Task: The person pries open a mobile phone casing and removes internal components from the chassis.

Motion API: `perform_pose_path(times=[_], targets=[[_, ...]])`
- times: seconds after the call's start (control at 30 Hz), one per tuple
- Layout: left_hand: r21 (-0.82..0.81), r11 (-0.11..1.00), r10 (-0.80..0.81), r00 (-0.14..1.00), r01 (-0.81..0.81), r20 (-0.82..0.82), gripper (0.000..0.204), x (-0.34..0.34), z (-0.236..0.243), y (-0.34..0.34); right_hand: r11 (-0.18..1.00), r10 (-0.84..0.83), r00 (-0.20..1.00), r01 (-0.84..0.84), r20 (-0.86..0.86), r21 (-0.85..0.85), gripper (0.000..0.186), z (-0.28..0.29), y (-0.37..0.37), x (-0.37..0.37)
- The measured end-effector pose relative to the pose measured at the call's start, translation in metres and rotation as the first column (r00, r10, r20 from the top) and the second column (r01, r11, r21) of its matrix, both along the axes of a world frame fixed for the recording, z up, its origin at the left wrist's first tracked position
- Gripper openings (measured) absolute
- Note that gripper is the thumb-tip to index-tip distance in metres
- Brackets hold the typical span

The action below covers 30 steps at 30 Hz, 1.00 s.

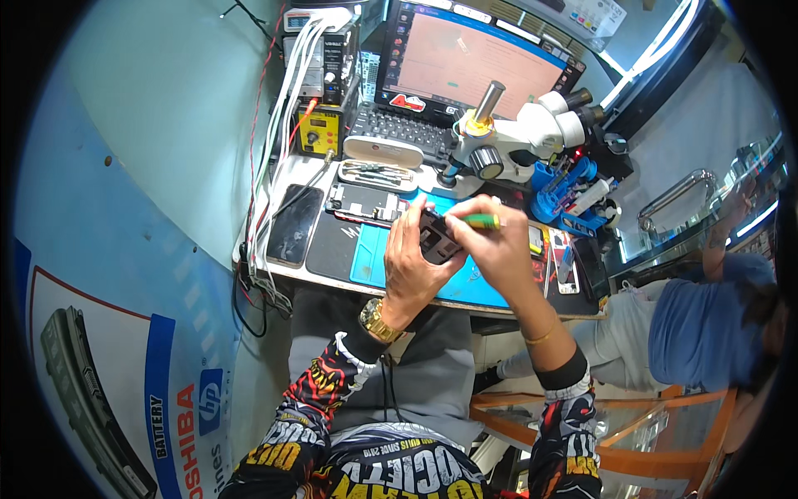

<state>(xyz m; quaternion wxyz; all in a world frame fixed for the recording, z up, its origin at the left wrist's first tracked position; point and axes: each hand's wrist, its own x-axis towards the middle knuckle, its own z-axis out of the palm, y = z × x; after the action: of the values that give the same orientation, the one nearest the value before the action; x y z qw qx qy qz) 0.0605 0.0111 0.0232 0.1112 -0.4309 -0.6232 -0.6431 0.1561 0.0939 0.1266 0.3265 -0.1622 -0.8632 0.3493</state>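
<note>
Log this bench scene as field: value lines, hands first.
left hand: holding a dark device
right hand: gripping a green tool at the device; tip not clear
under the hands: blue mat
left side: dark phone lying flat
behind: open case, keyboard, lit screen, white microscope
right side: blue rack with tools
nearby: another person, at right
</note>
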Motion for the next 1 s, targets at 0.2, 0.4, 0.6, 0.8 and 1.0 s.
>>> perform_pose_path(times=[0.2,0.4,0.6,0.8,1.0], targets=[[0.062,0.997,0.052,0.999,-0.052,-0.010,0.076,0.009,-0.009,-0.002,0.857,0.240,0.960,-0.142,-0.140,0.496,0.028,-0.025,-0.006,0.015],[0.051,0.998,0.043,0.999,-0.043,0.005,0.068,0.015,-0.010,-0.007,0.790,0.290,0.951,-0.178,-0.102,0.587,0.037,-0.029,-0.009,0.023],[0.116,0.989,0.086,0.993,-0.095,0.079,0.058,0.020,-0.016,-0.005,0.638,0.260,0.964,-0.128,-0.057,0.759,0.027,-0.034,-0.019,0.011],[0.087,0.982,0.160,0.982,-0.169,0.101,0.052,0.019,-0.016,0.001,0.555,0.224,0.972,-0.062,-0.077,0.829,0.027,-0.034,-0.020,-0.001],[0.077,0.986,0.137,0.983,-0.147,0.119,0.076,0.015,-0.011,-0.003,0.945,0.213,0.976,-0.195,-0.042,0.264,0.022,-0.018,-0.008,-0.006]])
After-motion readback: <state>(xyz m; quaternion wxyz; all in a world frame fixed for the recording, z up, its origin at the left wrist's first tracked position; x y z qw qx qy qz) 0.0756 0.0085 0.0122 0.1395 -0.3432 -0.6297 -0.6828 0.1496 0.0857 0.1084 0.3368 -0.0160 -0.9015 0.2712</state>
